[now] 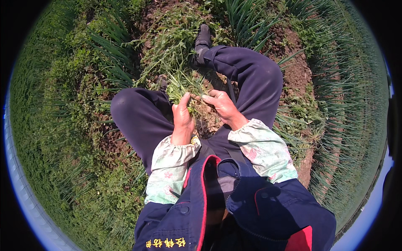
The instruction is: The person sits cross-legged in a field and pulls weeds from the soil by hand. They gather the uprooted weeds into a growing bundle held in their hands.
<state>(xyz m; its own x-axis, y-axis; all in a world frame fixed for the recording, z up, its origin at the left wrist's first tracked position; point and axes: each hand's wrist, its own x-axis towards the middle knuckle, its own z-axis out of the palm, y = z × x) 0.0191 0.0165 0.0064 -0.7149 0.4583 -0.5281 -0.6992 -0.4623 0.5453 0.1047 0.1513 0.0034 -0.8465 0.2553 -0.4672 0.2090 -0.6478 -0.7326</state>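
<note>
My left hand point(182, 117) is closed around a bunch of green weeds point(179, 86), its thumb pointing up along the stems. Pale, thin roots point(202, 111) hang from the bunch between my two hands. On the other side, my right hand point(222, 106) pinches stems and roots of the same bunch between thumb and fingers. Both hands are held between my bent knees, above the soil. A heap of pulled weeds point(169, 44) lies on the ground just beyond the bunch, beside my dark shoe point(203, 39).
Onion-like plants point(248, 22) grow beyond my shoe, with another clump point(117, 59) at the upper left. Dense weeds point(84, 135) cover the ground at left. Bare reddish soil point(296, 69) runs at right, beside long rows of green onion-like leaves point(342, 116).
</note>
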